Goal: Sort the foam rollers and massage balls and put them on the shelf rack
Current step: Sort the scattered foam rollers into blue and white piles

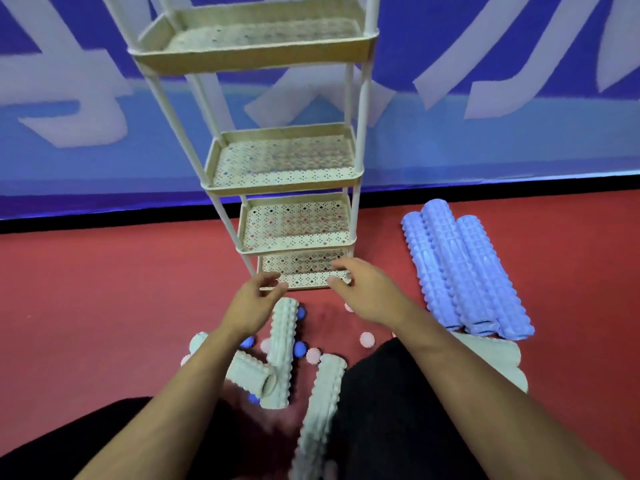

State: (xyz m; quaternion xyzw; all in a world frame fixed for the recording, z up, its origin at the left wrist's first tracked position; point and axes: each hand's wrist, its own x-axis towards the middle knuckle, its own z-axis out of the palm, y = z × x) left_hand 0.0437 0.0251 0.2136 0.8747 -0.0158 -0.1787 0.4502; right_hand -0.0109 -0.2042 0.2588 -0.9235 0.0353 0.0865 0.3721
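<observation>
Grey-green foam rollers (282, 351) lie just below both empty hands (311, 296).

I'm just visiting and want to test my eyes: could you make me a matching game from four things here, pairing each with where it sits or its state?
Things:
1. purple rollers
2. shelf rack
3. pale green rollers
4. pink ball

Places or states:
A. scattered on the floor between the person's forearms
B. lying side by side on the floor, right of the rack
C. every visible tier empty
D. on the red floor just under the right hand

Pairs: 1-B, 2-C, 3-A, 4-D
</observation>
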